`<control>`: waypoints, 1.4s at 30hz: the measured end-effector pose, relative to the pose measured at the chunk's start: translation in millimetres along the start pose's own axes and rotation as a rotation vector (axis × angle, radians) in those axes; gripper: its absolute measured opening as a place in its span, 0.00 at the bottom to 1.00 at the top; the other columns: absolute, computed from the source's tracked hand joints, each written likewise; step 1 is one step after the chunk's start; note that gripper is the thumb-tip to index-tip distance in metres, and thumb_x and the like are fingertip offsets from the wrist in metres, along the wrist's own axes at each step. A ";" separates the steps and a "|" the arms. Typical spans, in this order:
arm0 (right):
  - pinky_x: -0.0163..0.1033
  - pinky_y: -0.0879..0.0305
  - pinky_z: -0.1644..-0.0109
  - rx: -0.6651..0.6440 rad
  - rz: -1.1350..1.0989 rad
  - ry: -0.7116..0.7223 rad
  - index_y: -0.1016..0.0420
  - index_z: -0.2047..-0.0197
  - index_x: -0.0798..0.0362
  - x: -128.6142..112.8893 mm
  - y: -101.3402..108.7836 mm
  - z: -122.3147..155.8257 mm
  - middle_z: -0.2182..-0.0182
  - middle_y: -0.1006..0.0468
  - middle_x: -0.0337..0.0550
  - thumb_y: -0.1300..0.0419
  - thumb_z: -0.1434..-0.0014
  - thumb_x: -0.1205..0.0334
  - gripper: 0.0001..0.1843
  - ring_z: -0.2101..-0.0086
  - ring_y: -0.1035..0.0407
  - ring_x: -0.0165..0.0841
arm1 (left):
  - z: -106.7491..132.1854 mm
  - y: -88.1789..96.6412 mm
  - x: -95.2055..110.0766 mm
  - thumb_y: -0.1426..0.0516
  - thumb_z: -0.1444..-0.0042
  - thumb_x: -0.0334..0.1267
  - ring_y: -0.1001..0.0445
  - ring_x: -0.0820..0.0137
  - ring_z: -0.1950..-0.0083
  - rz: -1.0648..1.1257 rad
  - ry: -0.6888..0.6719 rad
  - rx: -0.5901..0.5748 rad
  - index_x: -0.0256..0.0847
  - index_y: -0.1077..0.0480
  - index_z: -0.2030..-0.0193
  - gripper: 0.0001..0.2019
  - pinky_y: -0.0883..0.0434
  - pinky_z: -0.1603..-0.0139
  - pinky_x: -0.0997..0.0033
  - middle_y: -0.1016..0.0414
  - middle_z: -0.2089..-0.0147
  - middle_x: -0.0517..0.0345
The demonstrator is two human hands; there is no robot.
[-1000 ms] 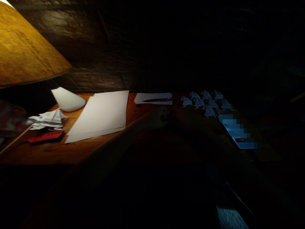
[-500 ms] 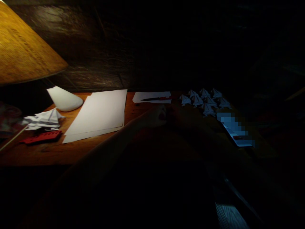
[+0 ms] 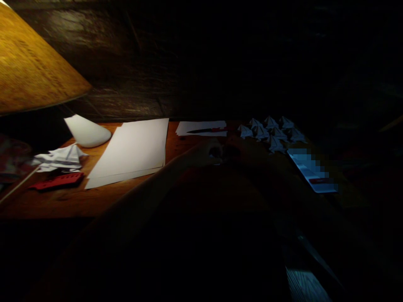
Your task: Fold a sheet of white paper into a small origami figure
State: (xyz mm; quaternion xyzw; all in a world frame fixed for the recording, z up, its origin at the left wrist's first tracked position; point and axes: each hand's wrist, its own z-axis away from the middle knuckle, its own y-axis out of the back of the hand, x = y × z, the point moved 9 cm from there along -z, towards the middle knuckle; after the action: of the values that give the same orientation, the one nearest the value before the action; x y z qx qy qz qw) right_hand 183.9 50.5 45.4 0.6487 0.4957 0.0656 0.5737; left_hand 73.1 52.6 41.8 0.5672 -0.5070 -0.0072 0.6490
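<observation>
My left hand (image 3: 204, 152) is closed, its fingers curled, above the middle of the wooden table. Close against it, deep in shadow, is my right hand (image 3: 234, 152), also with bent fingers. A small pale piece of paper (image 3: 216, 163) shows between the two hands; most of it is hidden and its shape is unclear. Just beyond them lies a knife (image 3: 204, 131) with a dark blade and red handle, on a small stack of white paper (image 3: 184, 127). Several folded paper figures (image 3: 260, 132) stand in rows to the right of my hands.
Large white sheets (image 3: 135, 147) lie on the table (image 3: 103, 199) at left. Beside them are a white lamp base (image 3: 86, 131), a crumpled folded paper (image 3: 61, 158) and a red object with holes (image 3: 59, 181). A lampshade (image 3: 34, 67) hangs upper left. A lit phone-like screen (image 3: 302, 163) lies right.
Both hands have shifted slightly, and the pale paper between them now shows more. The view has moved a little. Things on the table lie as before.
</observation>
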 end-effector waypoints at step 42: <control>0.47 0.29 0.50 -0.061 -0.001 -0.113 0.25 0.47 0.49 8.2 6.5 3.2 0.49 0.22 0.48 0.37 0.41 0.57 0.18 0.53 0.26 0.42 | 13.9 5.4 30.4 0.44 0.42 0.30 0.25 0.66 0.52 -0.221 -0.231 -0.086 0.49 0.21 0.55 0.14 0.29 0.49 0.65 0.22 0.53 0.56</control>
State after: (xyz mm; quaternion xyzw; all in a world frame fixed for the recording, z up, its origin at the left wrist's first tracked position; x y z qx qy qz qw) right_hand 193.7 55.2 45.6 0.6334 0.4604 0.0438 0.6204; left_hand 75.6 26.6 63.4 0.5866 -0.5121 -0.1657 0.6052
